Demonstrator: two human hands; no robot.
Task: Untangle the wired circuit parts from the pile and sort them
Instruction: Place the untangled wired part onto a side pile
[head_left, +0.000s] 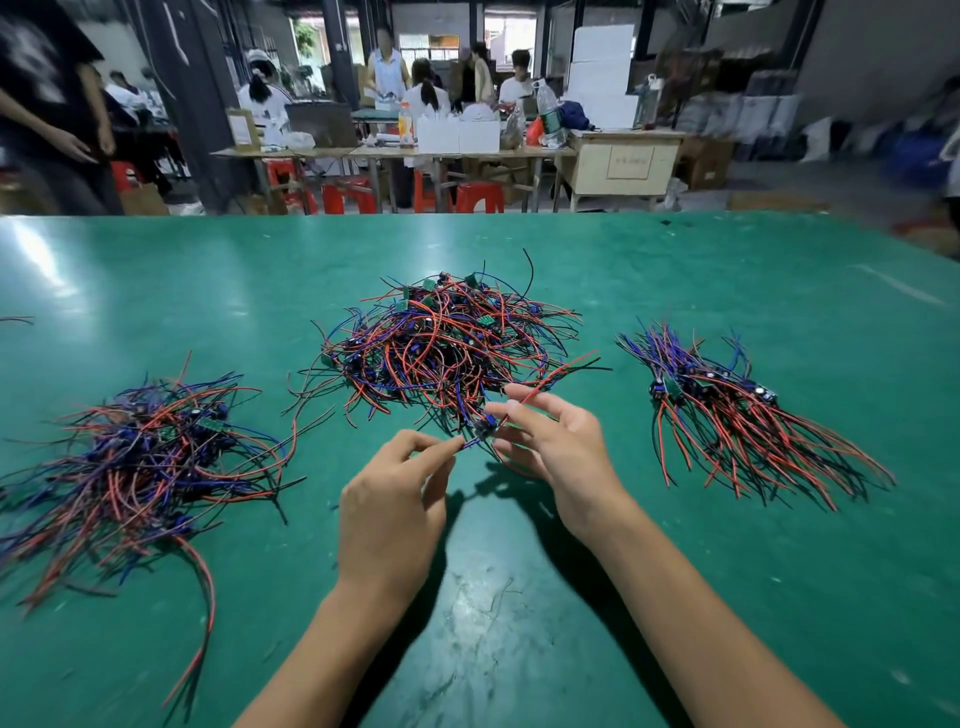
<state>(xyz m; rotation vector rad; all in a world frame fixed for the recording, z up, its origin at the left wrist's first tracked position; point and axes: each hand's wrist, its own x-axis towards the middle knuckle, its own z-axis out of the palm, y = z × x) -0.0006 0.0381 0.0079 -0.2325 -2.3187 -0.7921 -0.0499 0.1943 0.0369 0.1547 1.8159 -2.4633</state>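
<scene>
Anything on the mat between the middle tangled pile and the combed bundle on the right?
Head view: that stretch of green mat is bare, apart from a few stray wire ends reaching out from the middle pile toward the right bundle.

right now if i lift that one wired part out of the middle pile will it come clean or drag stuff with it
Probably drags: the wired part that both hands hold has thin wires running back into the middle pile, whose strands cross densely. The wires look floppy, curving and sagging freely. It seems light, since fingertips alone hold it.
</scene>
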